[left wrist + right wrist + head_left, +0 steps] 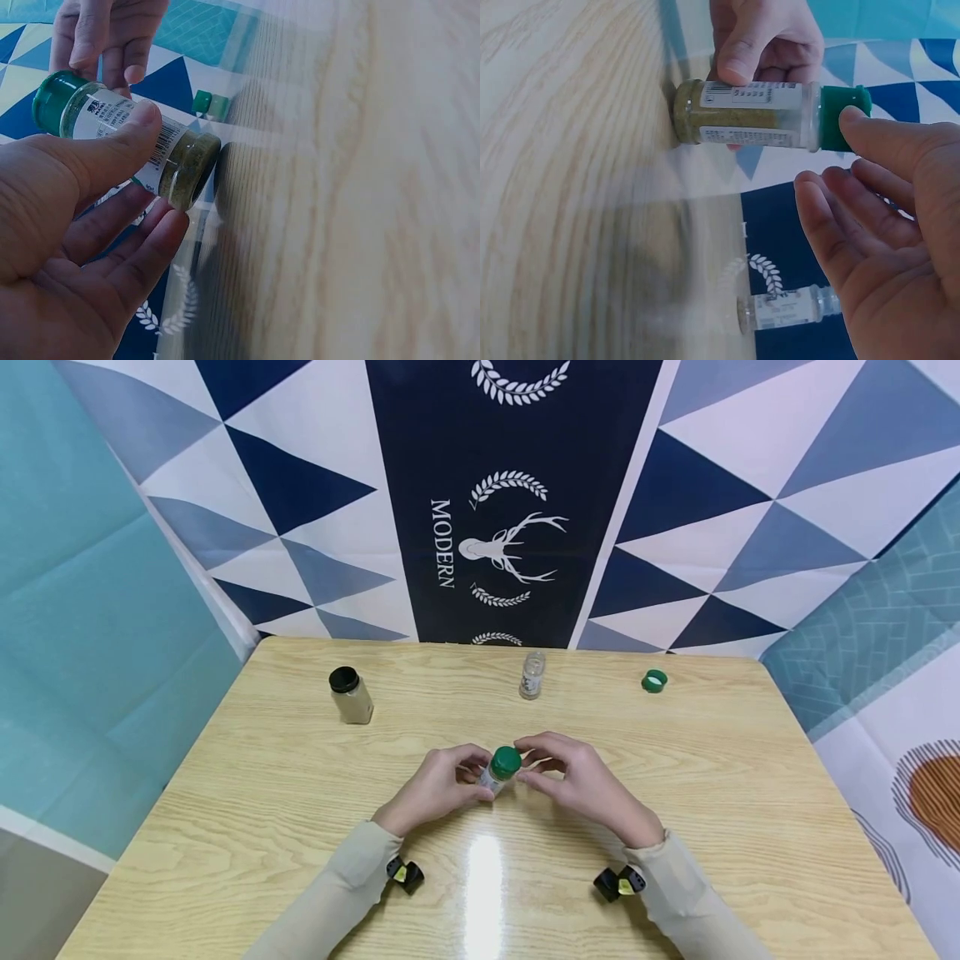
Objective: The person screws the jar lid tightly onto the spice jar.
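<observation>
Near the middle of the table, a small clear spice jar [492,781] with a green cap [506,762] stands slightly tilted in the head view. My left hand [446,785] holds it, the thumb lying across the white label [112,116] in the left wrist view. Greenish-brown powder [735,118] shows through the glass in the right wrist view. Beside the cap is my right hand [566,772], its fingers loosely bent and not wrapped round anything. Its thumb [892,139] overlaps the cap in the right wrist view; whether it touches I cannot tell.
A black-lidded jar [352,697] of pale powder stands at the back left. Uncapped at the back middle is another clear glass jar [532,677]. Farther right lies a loose green cap [654,681]. Patterned cloth [322,502] hangs behind the wooden table [247,810].
</observation>
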Demonstrator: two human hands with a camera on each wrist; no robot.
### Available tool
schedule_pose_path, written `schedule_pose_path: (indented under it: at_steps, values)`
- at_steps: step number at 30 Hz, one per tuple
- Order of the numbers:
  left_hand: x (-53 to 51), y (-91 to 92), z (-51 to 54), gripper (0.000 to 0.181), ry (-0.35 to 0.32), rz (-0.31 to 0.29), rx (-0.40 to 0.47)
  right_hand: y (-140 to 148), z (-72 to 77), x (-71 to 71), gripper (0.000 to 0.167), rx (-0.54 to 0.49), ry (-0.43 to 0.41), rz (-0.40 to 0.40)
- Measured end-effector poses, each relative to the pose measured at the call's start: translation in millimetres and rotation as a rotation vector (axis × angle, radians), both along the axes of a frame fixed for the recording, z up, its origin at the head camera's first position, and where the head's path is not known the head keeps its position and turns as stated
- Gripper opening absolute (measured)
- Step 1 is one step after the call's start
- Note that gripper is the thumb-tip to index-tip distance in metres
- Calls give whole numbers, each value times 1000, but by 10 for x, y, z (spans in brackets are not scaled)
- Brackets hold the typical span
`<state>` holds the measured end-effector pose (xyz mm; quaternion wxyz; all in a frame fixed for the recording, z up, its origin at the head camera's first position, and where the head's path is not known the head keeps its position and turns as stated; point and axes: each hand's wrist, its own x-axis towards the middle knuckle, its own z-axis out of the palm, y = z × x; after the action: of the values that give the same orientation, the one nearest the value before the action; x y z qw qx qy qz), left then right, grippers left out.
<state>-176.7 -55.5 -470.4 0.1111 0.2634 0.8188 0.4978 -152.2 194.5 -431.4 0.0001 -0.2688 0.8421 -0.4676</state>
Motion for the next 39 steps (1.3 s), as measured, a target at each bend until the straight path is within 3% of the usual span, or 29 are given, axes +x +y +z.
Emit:
schedule_pose_path:
  at_steps: [17,25,33,39]
  values:
    - [-32,9,-14,42,-26,-11,56,12,-194,-70,34,18,-157,-27]
    - [-36,-23,-16,47,-81,-13,58,-7,-325,-24,28,61,-215,3]
    - [-6,-103,-30,34,-51,25,12,-41,-344,29,24,62,-228,7]
    - [4,-142,-50,25,-34,20,0,-75,-353,30,22,71,-222,34]
